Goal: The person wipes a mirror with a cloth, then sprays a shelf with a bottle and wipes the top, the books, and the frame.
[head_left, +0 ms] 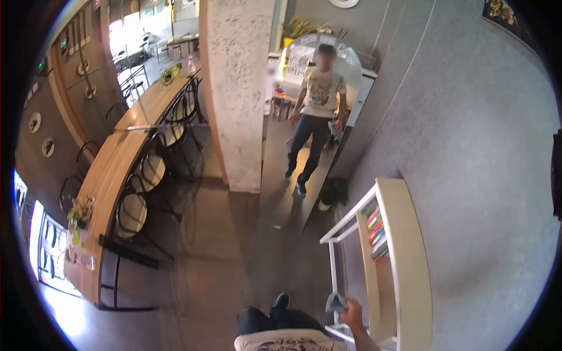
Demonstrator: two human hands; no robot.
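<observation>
My right hand [352, 316] is closed around a crumpled grey-blue cloth [336, 303], held low in front of me on the right. Just beyond the hand stands a white shelf unit [410, 251] with a pale wooden top; the cloth overlaps its frame in this view. Several colourful books [376, 229] lean together on its upper shelf. My left hand is outside the direct view and appears only as a small reflection in the tall mirror [287, 199] ahead, which also reflects my body and the cloth.
A long wooden table [117, 161] runs along the left, lined with black-framed chairs [131, 213]. A whitish pillar [239, 99] stands between the table and the mirror. A potted plant [335, 192] sits at the mirror's right foot. The grey wall [468, 175] closes off the right.
</observation>
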